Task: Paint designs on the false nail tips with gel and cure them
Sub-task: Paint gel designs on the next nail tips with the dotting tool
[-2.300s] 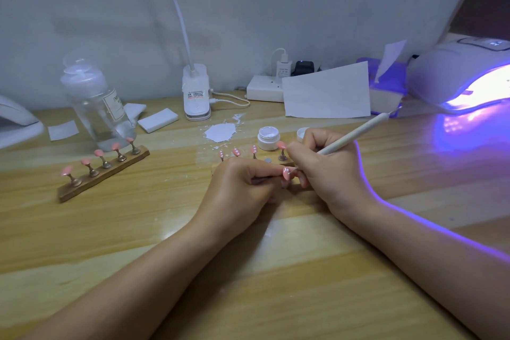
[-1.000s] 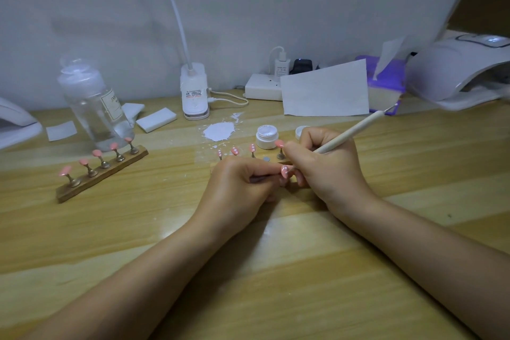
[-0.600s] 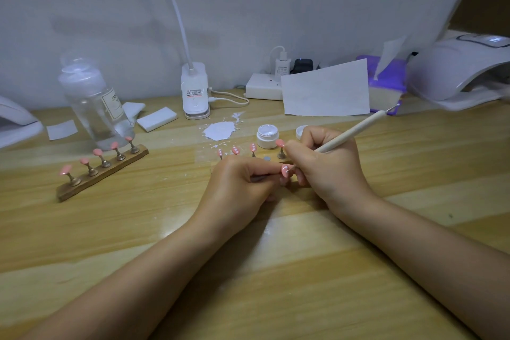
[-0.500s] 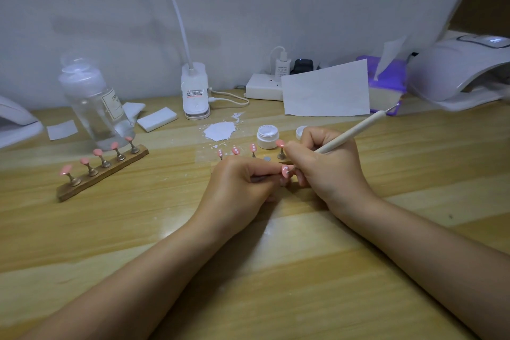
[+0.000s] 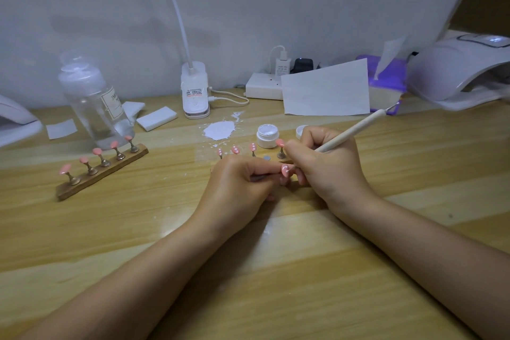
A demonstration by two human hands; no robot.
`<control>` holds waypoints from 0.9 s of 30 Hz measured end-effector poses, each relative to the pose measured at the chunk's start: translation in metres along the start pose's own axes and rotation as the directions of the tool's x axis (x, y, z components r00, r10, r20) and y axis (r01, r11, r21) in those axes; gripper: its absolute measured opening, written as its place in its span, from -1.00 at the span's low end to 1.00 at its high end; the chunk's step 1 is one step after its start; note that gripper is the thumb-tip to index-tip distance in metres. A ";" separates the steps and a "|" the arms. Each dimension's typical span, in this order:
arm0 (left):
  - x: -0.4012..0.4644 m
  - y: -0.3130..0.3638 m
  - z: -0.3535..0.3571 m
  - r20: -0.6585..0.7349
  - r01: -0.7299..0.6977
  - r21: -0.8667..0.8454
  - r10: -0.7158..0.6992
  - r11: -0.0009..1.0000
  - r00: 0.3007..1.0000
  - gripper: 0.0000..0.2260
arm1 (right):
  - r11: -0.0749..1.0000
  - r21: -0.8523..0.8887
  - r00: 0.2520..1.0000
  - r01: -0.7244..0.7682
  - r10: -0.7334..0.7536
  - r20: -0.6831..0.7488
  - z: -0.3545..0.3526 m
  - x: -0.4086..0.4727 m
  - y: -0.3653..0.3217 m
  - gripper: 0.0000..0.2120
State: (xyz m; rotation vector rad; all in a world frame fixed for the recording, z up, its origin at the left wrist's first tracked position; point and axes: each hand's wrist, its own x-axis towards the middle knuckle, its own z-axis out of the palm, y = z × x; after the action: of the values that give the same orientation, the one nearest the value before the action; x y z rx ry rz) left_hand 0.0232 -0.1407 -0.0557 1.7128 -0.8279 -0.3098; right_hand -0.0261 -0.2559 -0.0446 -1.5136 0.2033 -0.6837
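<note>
your left hand (image 5: 237,185) pinching a pink nail tip (image 5: 285,170) on its stem above the surface (image 5: 276,270), your right hand (image 5: 328,165) gripping the dotting pen (image 5: 356,130), its end touching that tip, gel pot (image 5: 267,135) sitting just behind

Soft, even, dimmish light; faint shadows under the forearms on the counter (image 5: 358,270). Mild sheen mid-counter. Wide-angle bending at edges; nail lamp (image 5: 458,72) at upper right smeared, slightly blurred.

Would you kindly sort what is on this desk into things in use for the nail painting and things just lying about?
In use: held nail tip, dotting pen, open gel pot, two stands of tips, curing lamp.

Lying about: clear bottle, white paper, foam blocks, tissue box, power strip.
</note>
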 end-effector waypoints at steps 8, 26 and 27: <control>0.000 -0.001 0.000 -0.005 -0.010 0.015 0.010 1.000 1.000 -0.79 | 1.000 0.021 1.000 -0.012 0.012 -0.006 0.000 -0.001 -0.001 -0.55; -0.001 0.001 0.000 -0.006 -0.009 0.010 0.009 1.000 1.000 -0.82 | 0.999 -0.021 0.999 0.029 -0.029 0.023 -0.001 -0.001 0.001 -0.53; -0.001 0.001 0.000 -0.005 -0.008 0.005 0.008 1.000 1.000 -0.83 | 0.999 -0.021 0.999 0.029 -0.029 0.023 -0.001 -0.001 0.002 -0.53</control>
State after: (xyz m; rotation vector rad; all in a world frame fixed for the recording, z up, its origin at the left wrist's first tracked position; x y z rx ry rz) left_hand 0.0224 -0.1401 -0.0551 1.7141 -0.8323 -0.2986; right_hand -0.0265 -0.2565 -0.0465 -1.5464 0.1719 -0.6887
